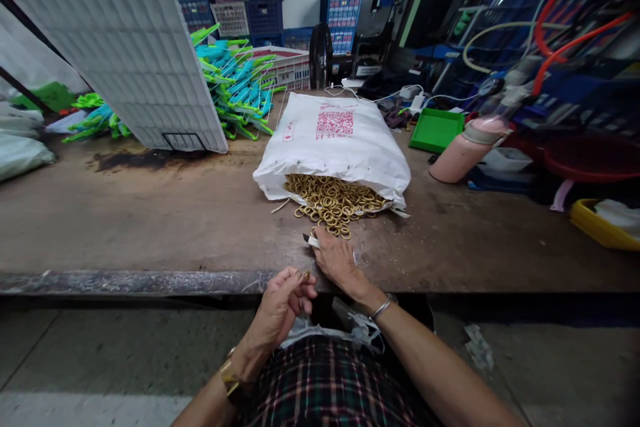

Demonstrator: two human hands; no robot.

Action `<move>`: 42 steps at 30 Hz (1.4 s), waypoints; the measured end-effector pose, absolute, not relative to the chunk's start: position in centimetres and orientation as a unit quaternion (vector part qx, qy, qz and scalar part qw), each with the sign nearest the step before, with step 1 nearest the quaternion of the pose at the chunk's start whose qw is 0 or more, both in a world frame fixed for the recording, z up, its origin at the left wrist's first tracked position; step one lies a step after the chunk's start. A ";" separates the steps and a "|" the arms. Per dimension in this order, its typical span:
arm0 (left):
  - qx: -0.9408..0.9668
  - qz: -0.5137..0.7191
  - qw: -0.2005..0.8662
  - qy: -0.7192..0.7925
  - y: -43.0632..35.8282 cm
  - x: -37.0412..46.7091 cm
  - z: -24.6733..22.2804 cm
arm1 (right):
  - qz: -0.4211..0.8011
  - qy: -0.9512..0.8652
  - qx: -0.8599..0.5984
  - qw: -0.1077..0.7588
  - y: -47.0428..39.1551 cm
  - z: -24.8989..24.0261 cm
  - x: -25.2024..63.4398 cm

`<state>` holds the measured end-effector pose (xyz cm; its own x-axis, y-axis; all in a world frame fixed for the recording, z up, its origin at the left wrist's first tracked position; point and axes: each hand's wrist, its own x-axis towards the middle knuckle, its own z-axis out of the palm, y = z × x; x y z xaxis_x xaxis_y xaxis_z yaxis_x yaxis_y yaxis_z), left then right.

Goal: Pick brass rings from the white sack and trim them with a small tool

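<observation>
A white sack (340,137) with red print lies on the brown table (200,220), its mouth facing me. Brass-coloured rings (333,203) spill from it onto the tabletop. My right hand (337,259) reaches over the table's front edge to the nearest rings, its fingers closed around a small tool (312,241) with a dark tip and a white part. Closer to me, my left hand (287,297) is at the table edge, thumb and forefinger pinched on a small brownish ring (305,276) that is partly hidden by the fingers.
A white ribbed panel (135,47) stands at the left, beside piled green and blue plastic pieces (237,87). At the right are a green tray (437,130), a pink bottle (460,152) and a yellow tray (605,223). Behind the sack stands a black fan (321,57).
</observation>
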<state>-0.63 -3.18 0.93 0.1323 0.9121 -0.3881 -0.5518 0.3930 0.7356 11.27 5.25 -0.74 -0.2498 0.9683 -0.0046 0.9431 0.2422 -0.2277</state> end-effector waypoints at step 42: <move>0.347 0.459 0.616 0.538 -0.6 0.0 0.3 | 0.332 -0.711 -0.540 0.306 2.1 -0.8 12.6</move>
